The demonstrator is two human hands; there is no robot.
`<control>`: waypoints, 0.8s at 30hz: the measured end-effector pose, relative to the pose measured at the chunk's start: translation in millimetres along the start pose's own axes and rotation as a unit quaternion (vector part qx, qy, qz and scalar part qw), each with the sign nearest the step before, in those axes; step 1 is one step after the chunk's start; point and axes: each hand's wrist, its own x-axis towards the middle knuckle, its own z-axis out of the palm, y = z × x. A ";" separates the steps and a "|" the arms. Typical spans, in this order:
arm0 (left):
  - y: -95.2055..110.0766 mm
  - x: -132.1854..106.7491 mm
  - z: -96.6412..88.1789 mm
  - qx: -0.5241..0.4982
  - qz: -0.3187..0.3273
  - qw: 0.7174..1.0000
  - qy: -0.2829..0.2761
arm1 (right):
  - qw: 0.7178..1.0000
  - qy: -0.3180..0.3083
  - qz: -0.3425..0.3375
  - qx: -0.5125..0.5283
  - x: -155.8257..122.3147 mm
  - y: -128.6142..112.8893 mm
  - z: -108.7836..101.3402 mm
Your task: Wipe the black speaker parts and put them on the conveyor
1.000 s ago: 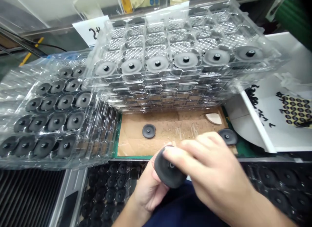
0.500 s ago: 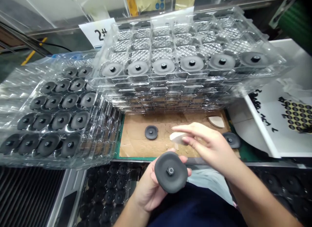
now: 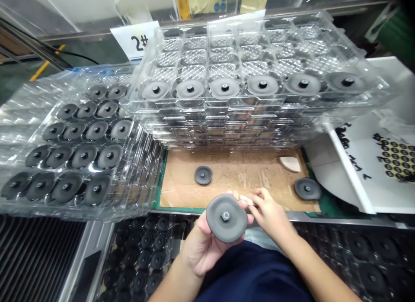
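Note:
My left hand is closed around a dark grey, rounded-square disc with a short post at its centre. The dished face, post included, is turned up towards me. Just right of the disc's far edge, my right hand pinches a small white piece, perhaps a pad. Part of that piece is behind the disc and fingers, so I cannot tell whether it touches the rim. A smaller dark disc lies on the cardboard beyond. Another dark disc and a pale, wedge-shaped piece are to its right.
Stacked clear plastic trays rise behind the cardboard, with discs in the front row. More clear trays with discs stand left. A white box containing a sheet of round dark stickers is at the right. Below the bench edge are further discs.
My right hand has come down and towards me with the white piece, close to the disc's far edge. The disc in my left hand has risen slightly.

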 end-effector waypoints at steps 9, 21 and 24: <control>-13.4 0.1 9.3 0.075 0.078 0.990 0.086 | 0.975 0.111 -0.117 0.156 -3.3 -74.7 -74.5; -11.2 1.3 19.7 0.122 0.115 0.981 0.096 | 0.926 0.028 -0.312 0.212 -14.8 -123.7 -98.0; -7.9 1.2 23.1 0.110 0.106 0.986 0.068 | 0.940 -0.062 -0.277 0.189 -23.7 -114.7 -109.9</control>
